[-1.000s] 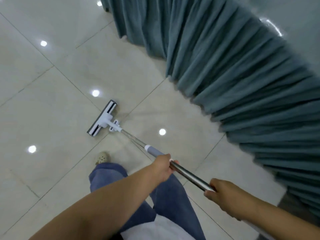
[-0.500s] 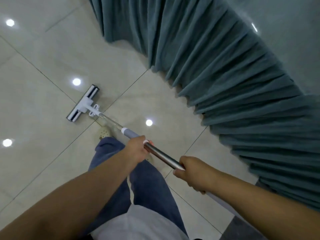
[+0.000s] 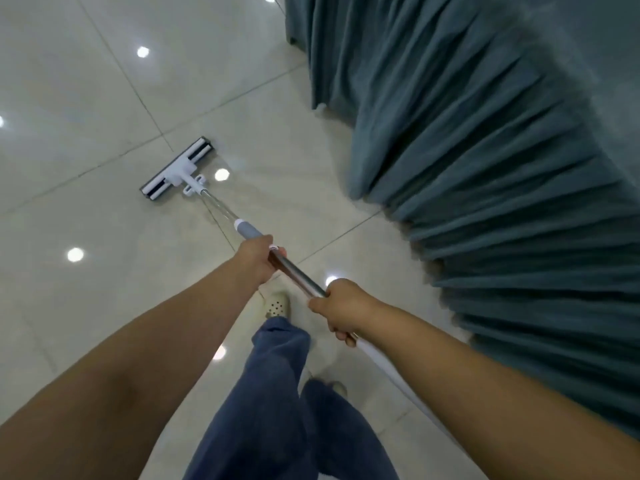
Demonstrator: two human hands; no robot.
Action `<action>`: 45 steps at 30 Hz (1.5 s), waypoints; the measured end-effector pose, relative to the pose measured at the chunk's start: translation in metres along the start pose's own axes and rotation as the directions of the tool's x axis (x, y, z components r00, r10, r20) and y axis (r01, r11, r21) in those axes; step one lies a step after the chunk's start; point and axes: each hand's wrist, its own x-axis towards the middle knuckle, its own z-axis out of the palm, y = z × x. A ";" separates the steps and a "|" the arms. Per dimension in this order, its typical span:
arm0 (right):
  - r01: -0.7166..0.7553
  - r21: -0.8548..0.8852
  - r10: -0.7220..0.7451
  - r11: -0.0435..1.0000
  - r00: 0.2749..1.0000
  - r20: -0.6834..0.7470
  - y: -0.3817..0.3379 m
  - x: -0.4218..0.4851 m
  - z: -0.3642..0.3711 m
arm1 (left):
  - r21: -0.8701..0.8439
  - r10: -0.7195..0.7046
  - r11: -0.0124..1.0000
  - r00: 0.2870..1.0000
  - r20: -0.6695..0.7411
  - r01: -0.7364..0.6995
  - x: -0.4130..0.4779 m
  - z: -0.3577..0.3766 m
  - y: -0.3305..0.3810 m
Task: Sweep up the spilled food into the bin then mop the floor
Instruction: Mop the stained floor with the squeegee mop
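Observation:
A flat mop with a white and black head lies on the glossy cream tile floor, ahead and to the left of me. Its shiny metal handle runs back toward my body. My left hand grips the handle just behind a grey sleeve. Lower on the same handle, my right hand holds it with curled fingers. No spilled food or bin shows in this view.
A long teal curtain hangs in folds down to the floor along the right side. My legs in blue trousers and a pale perforated shoe stand under the handle. Ceiling lights reflect as bright spots on the tiles.
The mop head has slid forward and to the right across the tiles, nearer the curtain. Both hands keep their grip on the handle. My view has swung, and one foot has stepped forward.

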 end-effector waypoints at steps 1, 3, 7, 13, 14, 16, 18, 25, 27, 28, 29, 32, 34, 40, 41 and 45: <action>0.015 -0.006 -0.015 1.000 1.000 0.000 -0.025 0.010 -0.001 | 0.005 0.022 1.000 1.000 -0.010 -0.022 0.008 -0.002 0.025; 0.042 -0.020 -0.042 0.999 0.999 -0.001 -0.073 0.029 -0.002 | 0.013 0.074 0.997 0.997 -0.029 -0.074 0.023 -0.006 0.069; 0.090 -0.063 -0.090 0.994 0.996 0.011 -0.142 0.059 -0.001 | 0.051 0.136 0.990 0.989 -0.049 -0.134 0.045 -0.012 0.132; 0.073 -0.077 -0.072 0.994 0.997 0.020 -0.126 0.067 -0.017 | 0.109 0.097 0.990 0.995 -0.026 -0.093 0.057 -0.002 0.127; 0.068 -0.069 -0.067 0.995 0.998 0.014 -0.112 0.065 -0.023 | 0.112 0.088 0.990 0.996 -0.015 -0.086 0.058 0.003 0.116; 0.063 -0.068 -0.063 0.996 0.998 0.009 -0.080 0.060 -0.037 | 0.100 0.069 0.993 0.998 0.011 -0.069 0.056 0.019 0.088; 0.055 -0.069 -0.055 0.996 0.999 0.002 -0.044 0.051 -0.053 | 0.104 0.059 0.993 0.998 0.008 -0.060 0.051 0.039 0.054; -0.007 -0.072 0.007 0.997 1.000 -0.004 0.129 -0.003 -0.117 | 0.115 -0.032 0.993 0.998 0.057 0.025 0.001 0.124 -0.104; -0.030 -0.096 0.030 0.995 1.000 -0.009 0.187 -0.025 -0.134 | 0.118 -0.084 0.990 0.994 0.074 0.075 -0.017 0.148 -0.161; -0.045 -0.113 0.043 0.993 0.999 -0.015 0.217 -0.038 -0.142 | 0.128 -0.109 0.987 0.991 0.082 0.098 -0.027 0.160 -0.191; -0.063 -0.126 0.061 0.990 0.998 -0.025 0.247 -0.051 -0.151 | 0.134 -0.128 0.984 0.987 0.098 0.114 -0.036 0.173 -0.221; -0.127 -0.118 0.120 0.985 0.991 -0.061 0.330 -0.095 -0.179 | 0.112 -0.189 0.978 0.970 0.152 0.173 -0.075 0.212 -0.300; -0.153 -0.094 0.147 0.984 0.987 -0.070 0.372 -0.126 -0.196 | 0.151 -0.221 0.969 0.963 0.158 0.197 -0.104 0.236 -0.341; -0.193 -0.075 0.186 0.978 0.979 -0.087 0.434 -0.193 -0.227 | 0.214 -0.345 0.930 0.911 0.227 0.298 -0.163 0.276 -0.401; -0.200 -0.098 0.191 0.975 0.977 -0.092 0.435 -0.195 -0.226 | 0.234 -0.358 0.923 0.906 0.226 0.306 -0.165 0.277 -0.401; -0.185 -0.220 0.166 0.958 0.981 -0.099 0.416 -0.188 -0.223 | 0.212 -0.362 0.924 0.905 0.222 0.318 -0.157 0.271 -0.381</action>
